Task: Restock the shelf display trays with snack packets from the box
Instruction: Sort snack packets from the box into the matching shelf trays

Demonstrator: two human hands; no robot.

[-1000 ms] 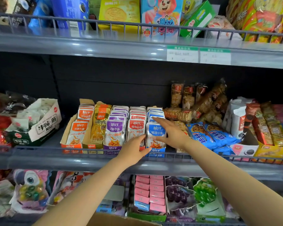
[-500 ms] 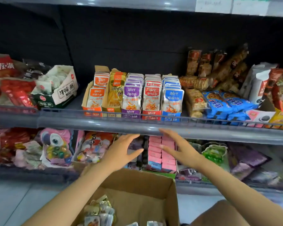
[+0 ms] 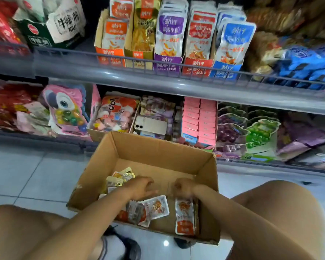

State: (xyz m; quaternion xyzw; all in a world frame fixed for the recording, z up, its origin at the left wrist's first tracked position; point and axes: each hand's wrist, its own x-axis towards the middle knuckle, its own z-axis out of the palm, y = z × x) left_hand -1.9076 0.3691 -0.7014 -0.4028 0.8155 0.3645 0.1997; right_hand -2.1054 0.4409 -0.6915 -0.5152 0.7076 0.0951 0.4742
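head view: left hand (image 3: 141, 187) loose, right hand (image 3: 184, 187) curled, grip unclear, over snack packets (image 3: 155, 207) in the box (image 3: 158, 152).

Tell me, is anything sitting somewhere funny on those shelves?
Yes. A white phone lies flat on the purple sweets on the lower shelf, just behind the cardboard box. It isn't a snack, so it looks out of place.
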